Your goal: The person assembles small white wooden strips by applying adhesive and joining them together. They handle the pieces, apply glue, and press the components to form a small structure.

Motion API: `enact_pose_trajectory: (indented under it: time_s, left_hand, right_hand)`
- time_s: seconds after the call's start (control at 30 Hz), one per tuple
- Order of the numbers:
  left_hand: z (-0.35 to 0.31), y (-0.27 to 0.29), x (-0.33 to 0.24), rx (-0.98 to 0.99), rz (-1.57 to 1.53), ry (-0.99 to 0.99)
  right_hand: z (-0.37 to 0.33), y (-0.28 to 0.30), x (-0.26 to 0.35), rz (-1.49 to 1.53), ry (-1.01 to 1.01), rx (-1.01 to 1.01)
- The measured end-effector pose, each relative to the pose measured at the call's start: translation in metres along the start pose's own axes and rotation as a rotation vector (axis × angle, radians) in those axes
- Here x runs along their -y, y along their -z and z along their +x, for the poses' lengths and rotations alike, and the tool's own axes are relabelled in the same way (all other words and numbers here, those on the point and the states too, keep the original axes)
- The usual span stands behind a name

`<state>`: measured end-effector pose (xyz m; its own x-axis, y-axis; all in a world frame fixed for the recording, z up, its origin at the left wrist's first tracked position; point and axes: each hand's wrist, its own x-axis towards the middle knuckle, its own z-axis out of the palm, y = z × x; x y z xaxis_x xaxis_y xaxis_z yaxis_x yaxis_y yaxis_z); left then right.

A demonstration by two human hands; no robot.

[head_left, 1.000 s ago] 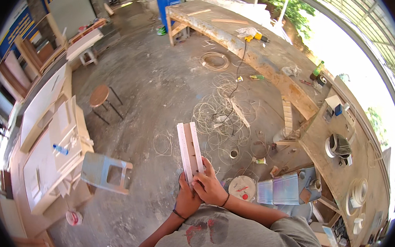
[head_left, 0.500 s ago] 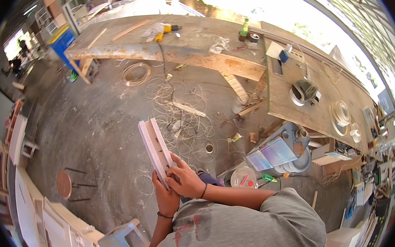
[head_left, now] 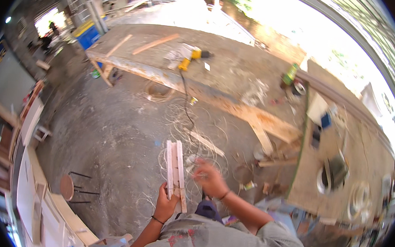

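My left hand (head_left: 165,205) is closed round the lower part of a long wooden channel piece (head_left: 171,164), pale pinkish-white with a groove along its length. The piece stands almost upright in the view, its far end above the littered floor. To its right, my right hand (head_left: 211,180) is off the wood and blurred by motion. Its fingers are too smeared to show whether anything small is in them.
Ahead stands a long wooden workbench (head_left: 220,69) with a yellow power tool (head_left: 191,59) and its cord. A second table (head_left: 340,139) is at the right. Coiled strips and a loose stick (head_left: 205,142) litter the floor. A round stool (head_left: 67,187) stands left.
My right hand has left the channel piece and moved to the right. The piece has turned more upright, held by my left hand alone. The whole view has swung and tilted.
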<state>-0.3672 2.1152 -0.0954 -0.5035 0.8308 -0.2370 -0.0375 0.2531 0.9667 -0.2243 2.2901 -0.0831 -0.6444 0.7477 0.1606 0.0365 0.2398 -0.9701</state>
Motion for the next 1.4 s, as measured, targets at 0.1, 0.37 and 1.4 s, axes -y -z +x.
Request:
enact_pose_trajectory:
  time_s: [0.1,0.37,1.4]
  left_hand:
    - [0.037,-0.005,-0.018,-0.066,-0.248,0.227]
    - [0.089,0.004,-0.019,-0.207,-0.759,0.397]
    - [0.049,0.097,0.01,0.785,-0.399,0.392]
  right_hand:
    - [0.118,0.137,-0.098,-0.098,-0.012,-0.452]
    - [0.266,0.408,-0.247,-0.977,-0.866,-0.868]
    - [-0.222,-0.029,0.024,1.182,-0.309,-0.97]
